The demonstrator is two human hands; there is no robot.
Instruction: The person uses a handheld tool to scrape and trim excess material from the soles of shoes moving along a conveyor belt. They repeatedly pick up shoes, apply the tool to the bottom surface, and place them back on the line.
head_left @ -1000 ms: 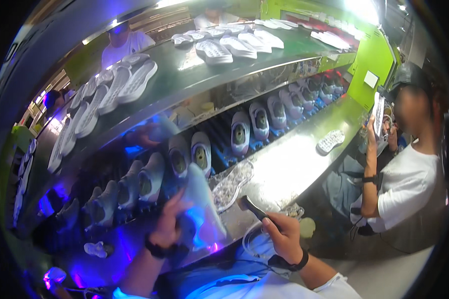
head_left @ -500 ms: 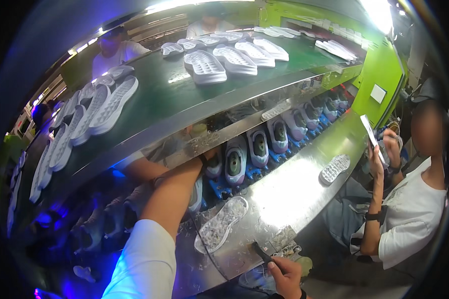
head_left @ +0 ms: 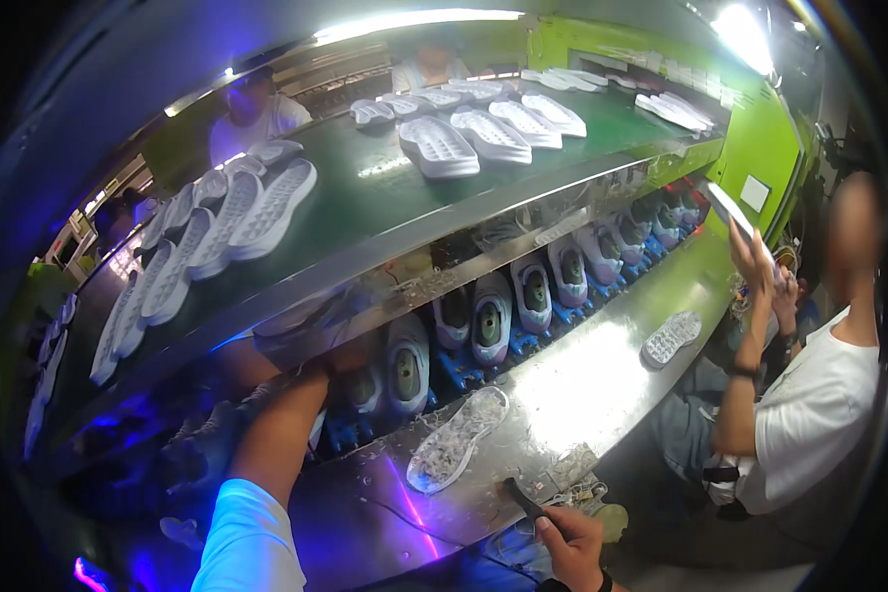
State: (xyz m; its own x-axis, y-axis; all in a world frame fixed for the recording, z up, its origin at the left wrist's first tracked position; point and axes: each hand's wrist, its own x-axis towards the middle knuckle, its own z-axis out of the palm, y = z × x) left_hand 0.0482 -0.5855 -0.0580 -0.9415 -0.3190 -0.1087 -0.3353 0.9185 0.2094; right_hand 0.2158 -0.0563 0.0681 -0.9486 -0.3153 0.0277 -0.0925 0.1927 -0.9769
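"So, what's biggest?"
"The green belt (head_left: 350, 212), with white soles (head_left: 437, 146) set out in groups. Below it runs a metal worktop (head_left: 582, 395), its bare stretch lying between the near sole (head_left: 459, 441) and the far sole (head_left: 672, 339). A green panel (head_left: 775, 148) stands at the far end."
"And the containers?"
"A row of pale shoes (head_left: 407, 363) along the worktop's back edge, greyish-green forms (head_left: 489, 322) filling their openings."
"The hands?"
"The left arm (head_left: 281, 429) reaches in under the belt toward the shoes; the left grip (head_left: 353, 354) is mostly in shadow, so I can't tell what it does. The right grip (head_left: 569, 541) is wrapped around a dark brush (head_left: 522, 498)."
"Where's that?"
"By the worktop's front edge, right of the near sole and apart from it."
"Any writing?"
"On the panel hangs a white card (head_left: 756, 193), too small to tell what it bears."
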